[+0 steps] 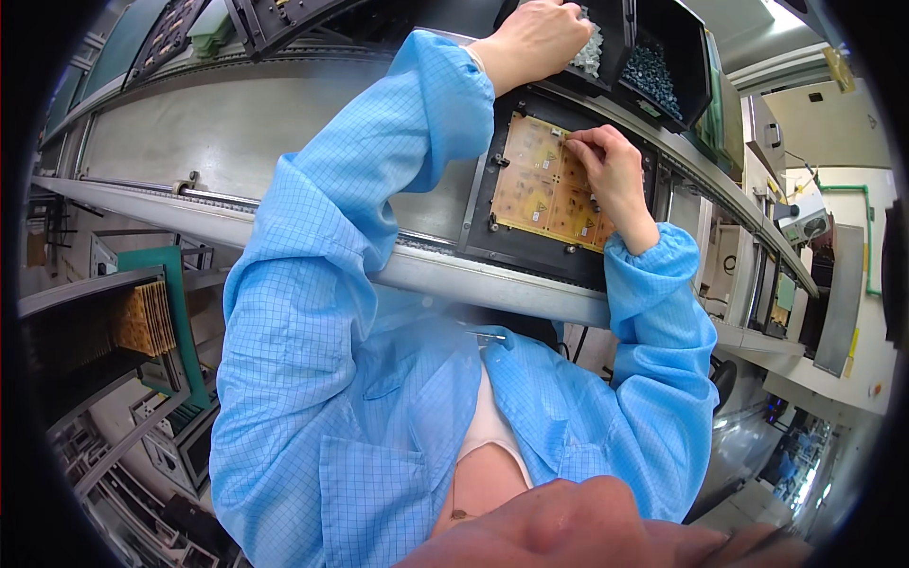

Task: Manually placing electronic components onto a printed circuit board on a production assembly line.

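Observation:
A yellow-orange circuit board panel lies in a black carrier frame on the rail line in front of me. Over its upper right part, my right hand is closed in a pinch, with the fingertips at the board; whatever is between them is too small to make out. A small white part sits on the board close to those fingertips. Farther off, my left hand reaches to a black bin of white parts. Its fingers are curled together at the bin's left side, and their grip contents are hidden.
Beside the white parts stands a black bin of dark blue-grey parts. A metal rail runs along the near side. Black trays lie at the far left. A rack with several upright boards stands at my left.

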Available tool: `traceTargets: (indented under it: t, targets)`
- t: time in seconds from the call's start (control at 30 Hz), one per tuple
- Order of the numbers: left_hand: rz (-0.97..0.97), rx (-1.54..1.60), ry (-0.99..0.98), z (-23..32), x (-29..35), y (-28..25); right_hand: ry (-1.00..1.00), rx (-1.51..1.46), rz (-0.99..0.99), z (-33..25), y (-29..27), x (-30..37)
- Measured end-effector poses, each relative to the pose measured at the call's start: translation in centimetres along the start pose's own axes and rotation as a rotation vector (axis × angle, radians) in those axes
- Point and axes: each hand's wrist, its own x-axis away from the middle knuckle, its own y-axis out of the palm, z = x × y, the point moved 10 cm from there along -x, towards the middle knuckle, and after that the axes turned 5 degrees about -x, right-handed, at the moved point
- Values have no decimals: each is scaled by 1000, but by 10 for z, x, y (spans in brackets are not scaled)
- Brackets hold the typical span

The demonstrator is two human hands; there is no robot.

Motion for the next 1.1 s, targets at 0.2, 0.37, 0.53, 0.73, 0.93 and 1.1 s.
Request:
traceTargets:
  t: [0.2, 0.37, 0.53, 0.73, 0.93, 1.1]
  targets:
    - [25, 136, -52, -5, 0, -1, 12, 83, -18, 3, 2, -4]
    - [2, 129, -77, -8, 0, 5, 27, 93, -11, 1, 2, -4]
    - [3, 206, -181, -18, 3, -2, 15, 164, -17, -3, 2, -5]
    - [106, 439, -318, -36, 12, -14, 20, 265, -21, -7, 1, -6]
    - [203, 603, -335, -37, 23, -48, 90, 320, -36, -5, 2, -10]
    - [65, 613, -356, -29, 34, -57, 8, 455, -18, -19, 4, -8]
